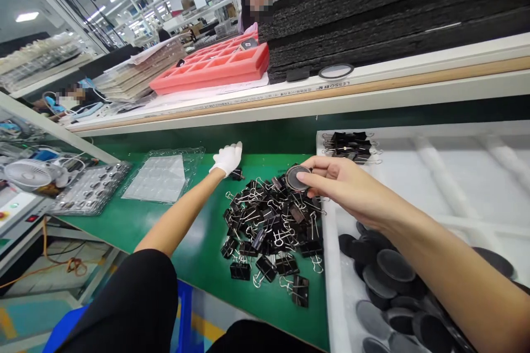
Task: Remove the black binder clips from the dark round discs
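Observation:
My right hand [331, 176] pinches a round, dark, rimmed disc [296, 177] between thumb and fingers, above the edge of a heap of black binder clips [269, 226]. Over the far side of the green table is my left hand [227, 159], in a white glove with its fingers apart. A single binder clip [237, 175] lies just by its palm; whether they touch I cannot tell. Many more dark round discs [395, 266] lie piled in the white foam tray [331, 265] below my right forearm.
More binder clips [350, 144] sit in the tray's far corner. Clear plastic trays [159, 177] lie left on the green table [199, 237]. A shelf [290, 100] crosses behind, bearing pink foam [215, 69], black foam sheets [393, 16] and a ring-rimmed disc [336, 71]. Other people are beyond.

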